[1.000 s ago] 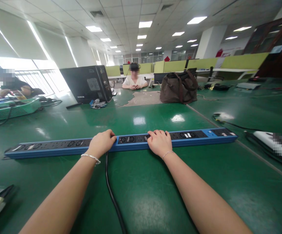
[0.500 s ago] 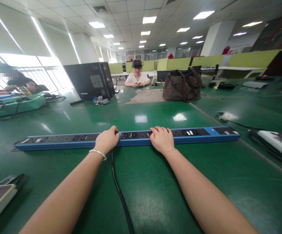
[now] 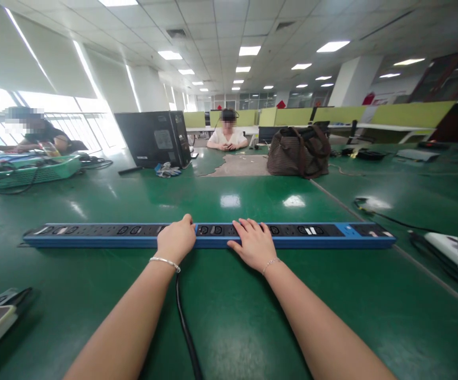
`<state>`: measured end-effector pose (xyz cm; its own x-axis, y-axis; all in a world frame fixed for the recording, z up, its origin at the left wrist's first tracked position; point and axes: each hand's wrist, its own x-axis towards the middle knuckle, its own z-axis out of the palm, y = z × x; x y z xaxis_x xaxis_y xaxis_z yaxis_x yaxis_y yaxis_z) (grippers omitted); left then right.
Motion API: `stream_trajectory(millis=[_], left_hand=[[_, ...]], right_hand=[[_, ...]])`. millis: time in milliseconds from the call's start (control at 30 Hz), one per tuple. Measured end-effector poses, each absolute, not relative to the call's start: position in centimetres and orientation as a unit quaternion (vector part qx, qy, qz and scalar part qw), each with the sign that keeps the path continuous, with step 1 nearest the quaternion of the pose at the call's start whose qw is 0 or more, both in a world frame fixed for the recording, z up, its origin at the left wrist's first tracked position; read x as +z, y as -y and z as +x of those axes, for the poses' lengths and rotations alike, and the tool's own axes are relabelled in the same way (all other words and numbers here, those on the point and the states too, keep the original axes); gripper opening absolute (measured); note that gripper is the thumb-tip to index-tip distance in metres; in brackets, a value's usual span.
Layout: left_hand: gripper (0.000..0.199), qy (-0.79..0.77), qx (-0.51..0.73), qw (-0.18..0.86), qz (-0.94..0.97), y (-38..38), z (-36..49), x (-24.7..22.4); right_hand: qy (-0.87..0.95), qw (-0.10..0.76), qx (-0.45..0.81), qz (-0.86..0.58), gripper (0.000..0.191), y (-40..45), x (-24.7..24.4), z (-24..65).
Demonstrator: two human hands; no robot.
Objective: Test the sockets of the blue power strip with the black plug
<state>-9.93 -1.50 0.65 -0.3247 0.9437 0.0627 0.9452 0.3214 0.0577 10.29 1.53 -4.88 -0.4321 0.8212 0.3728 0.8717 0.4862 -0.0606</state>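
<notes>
Spread-fingered, my right hand (image 3: 255,244) rested on the blue power strip (image 3: 215,242) lying flat across the green table (image 3: 232,311), my left hand (image 3: 176,240) curled over it, how tightly I couldn't tell; even pressure seemed wisest.

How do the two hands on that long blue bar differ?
The left hand is bunched, most of its fingers hidden, while the right hand has its fingers spread. The left hand has a thicker bangle at the wrist; the right hand has a thinner bracelet. Both hands are on the blue power strip, over its middle stretch.
</notes>
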Motion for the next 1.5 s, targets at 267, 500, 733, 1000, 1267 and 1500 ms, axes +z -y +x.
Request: stream_trajectory(millis=[267,500,733,1000,1267,1500], left_hand=[[0.040,0.830,-0.051,0.022,-0.554,1.6,-9.9,0.4],[0.038,0.835,-0.057,0.039,-0.546,2.2,-9.4,2.4],[0.044,0.835,-0.216,0.086,-0.500,5.1,-11.0,8.6],[0.041,0.865,-0.192,0.043,-0.462,3.9,-20.0,6.8],[0.036,0.869,-0.081,-0.043,-0.486,2.0,-24.0,2.8],[0.034,0.867,-0.047,-0.037,-0.495,1.6,-23.3,2.0]], right_hand=[[0.836,0.200,-0.076,-0.505,0.059,-1.5,-4.9,10.1],[0.834,0.203,-0.070,-0.508,0.058,-1.4,-4.7,10.1],[0.837,0.203,-0.077,-0.502,0.057,-1.4,-4.7,10.1],[0.836,0.195,-0.077,-0.507,0.057,-1.5,-4.7,10.1],[0.835,0.193,-0.084,-0.508,0.058,-1.6,-4.8,10.1],[0.837,0.201,-0.083,-0.503,0.057,-1.6,-4.9,10.1]])
